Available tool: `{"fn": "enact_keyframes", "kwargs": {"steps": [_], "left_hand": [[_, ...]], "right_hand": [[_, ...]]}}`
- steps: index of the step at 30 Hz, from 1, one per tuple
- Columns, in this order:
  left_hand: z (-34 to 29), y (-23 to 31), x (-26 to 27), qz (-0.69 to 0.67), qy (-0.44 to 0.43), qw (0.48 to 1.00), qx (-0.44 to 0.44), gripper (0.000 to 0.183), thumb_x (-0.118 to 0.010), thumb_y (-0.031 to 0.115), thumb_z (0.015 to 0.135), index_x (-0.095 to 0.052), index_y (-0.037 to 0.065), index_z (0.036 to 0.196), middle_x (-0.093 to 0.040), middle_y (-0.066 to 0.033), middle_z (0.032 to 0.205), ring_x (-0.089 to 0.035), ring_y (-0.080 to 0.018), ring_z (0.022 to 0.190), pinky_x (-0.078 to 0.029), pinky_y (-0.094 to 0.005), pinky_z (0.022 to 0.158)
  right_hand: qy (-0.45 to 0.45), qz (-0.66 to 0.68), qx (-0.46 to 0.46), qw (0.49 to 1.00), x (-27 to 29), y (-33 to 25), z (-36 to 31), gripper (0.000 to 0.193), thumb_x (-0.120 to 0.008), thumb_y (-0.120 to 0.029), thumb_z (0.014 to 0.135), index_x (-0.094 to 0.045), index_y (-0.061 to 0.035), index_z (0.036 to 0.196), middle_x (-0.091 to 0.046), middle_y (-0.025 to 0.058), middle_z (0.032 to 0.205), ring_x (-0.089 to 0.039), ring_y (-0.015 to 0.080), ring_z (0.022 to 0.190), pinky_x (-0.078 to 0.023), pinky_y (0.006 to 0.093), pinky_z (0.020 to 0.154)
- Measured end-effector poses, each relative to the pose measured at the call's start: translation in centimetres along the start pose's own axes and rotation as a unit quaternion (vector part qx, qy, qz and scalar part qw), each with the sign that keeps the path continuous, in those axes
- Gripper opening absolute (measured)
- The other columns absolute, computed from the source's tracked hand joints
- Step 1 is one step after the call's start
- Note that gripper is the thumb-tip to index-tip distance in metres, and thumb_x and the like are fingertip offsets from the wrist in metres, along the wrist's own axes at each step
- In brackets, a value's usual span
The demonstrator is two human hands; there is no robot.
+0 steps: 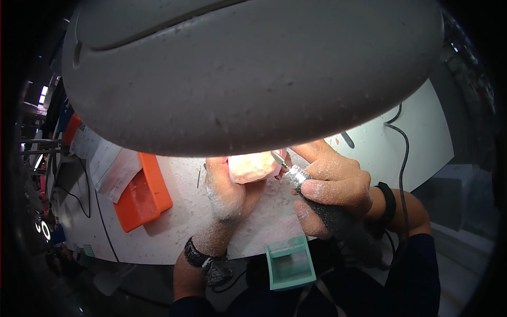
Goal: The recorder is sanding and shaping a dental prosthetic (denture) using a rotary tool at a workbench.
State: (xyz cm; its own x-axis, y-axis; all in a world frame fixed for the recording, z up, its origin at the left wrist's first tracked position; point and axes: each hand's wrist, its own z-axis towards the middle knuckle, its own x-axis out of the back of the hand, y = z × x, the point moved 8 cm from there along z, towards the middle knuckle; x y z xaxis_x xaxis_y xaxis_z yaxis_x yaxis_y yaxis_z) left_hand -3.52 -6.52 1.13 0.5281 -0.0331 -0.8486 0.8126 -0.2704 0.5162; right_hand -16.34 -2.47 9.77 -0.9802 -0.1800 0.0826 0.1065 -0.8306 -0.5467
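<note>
Under the lamp, my left hand [228,191] is closed round a brightly lit, pale plaster dental model [253,167] with a pinkish edge; glare and the lamp hide some of its detail. My right hand [338,178] grips a dark rotary handpiece [338,219] with a silver collar, coated in white dust. Its pointed bur [278,158] rests at or very near the right side of the model; I cannot tell whether they touch. Powder covers both hands and my left forearm.
A large grey lamp head [253,84] hangs low across the far side. On the dusty white table [182,232] stands an orange bin [161,198] with papers [113,164] over it. A green tray [290,264] juts at the near edge. A black cord [405,158] runs at right.
</note>
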Motion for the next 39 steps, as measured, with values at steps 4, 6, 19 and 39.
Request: {"fn": "enact_keyframes", "kwargs": {"steps": [4, 6, 19, 39], "left_hand": [[-0.1, -0.1, -0.4, 0.13, -0.069, 0.989, 0.018, 0.062, -0.025, 0.053, 0.095, -0.049, 0.004, 0.123, -0.063, -0.0127, 0.102, -0.063, -0.0225, 0.085, -0.052, -0.0361, 0.073], [-0.2, 0.0, 0.2, 0.17, 0.024, 0.985, 0.023, 0.066, -0.024, 0.057, 0.094, -0.054, 0.003, 0.115, -0.064, -0.0127, 0.089, -0.063, -0.0221, 0.072, -0.051, -0.0332, 0.064], [-0.1, -0.1, -0.3, 0.138, -0.008, 0.99, 0.029, 0.07, -0.022, 0.059, 0.093, -0.055, 0.001, 0.113, -0.062, -0.0133, 0.084, -0.062, -0.0217, 0.074, -0.052, -0.0322, 0.064], [0.1, -0.2, -0.6, 0.054, 0.054, 0.997, 0.028, 0.06, -0.026, 0.051, 0.095, -0.054, 0.001, 0.114, -0.061, -0.014, 0.095, -0.061, -0.0223, 0.073, -0.051, -0.0329, 0.062]], "right_hand": [[-0.055, -0.036, 0.026, 0.998, -0.8, -0.6, -0.1, 0.029, -0.068, 0.003, 0.072, -0.055, -0.0007, 0.098, -0.062, 0.0187, 0.075, -0.06, 0.0538, 0.102, -0.036, 0.0708, 0.093], [-0.081, -0.047, 0.04, 0.995, -1.1, -0.8, -0.3, 0.028, -0.07, 0.0, 0.073, -0.056, -0.0006, 0.097, -0.062, 0.0169, 0.073, -0.06, 0.0536, 0.102, -0.036, 0.0704, 0.093], [-0.111, -0.024, 0.037, 0.993, -1.4, -0.5, -0.6, 0.028, -0.073, -0.011, 0.077, -0.055, -0.0024, 0.096, -0.061, 0.0159, 0.074, -0.058, 0.0536, 0.105, -0.039, 0.067, 0.094], [-0.013, -0.048, 0.001, 0.999, -0.5, 0.0, 0.1, 0.029, -0.073, -0.003, 0.069, -0.057, -0.0046, 0.094, -0.064, 0.0143, 0.073, -0.062, 0.0475, 0.103, -0.043, 0.0627, 0.094]]}}
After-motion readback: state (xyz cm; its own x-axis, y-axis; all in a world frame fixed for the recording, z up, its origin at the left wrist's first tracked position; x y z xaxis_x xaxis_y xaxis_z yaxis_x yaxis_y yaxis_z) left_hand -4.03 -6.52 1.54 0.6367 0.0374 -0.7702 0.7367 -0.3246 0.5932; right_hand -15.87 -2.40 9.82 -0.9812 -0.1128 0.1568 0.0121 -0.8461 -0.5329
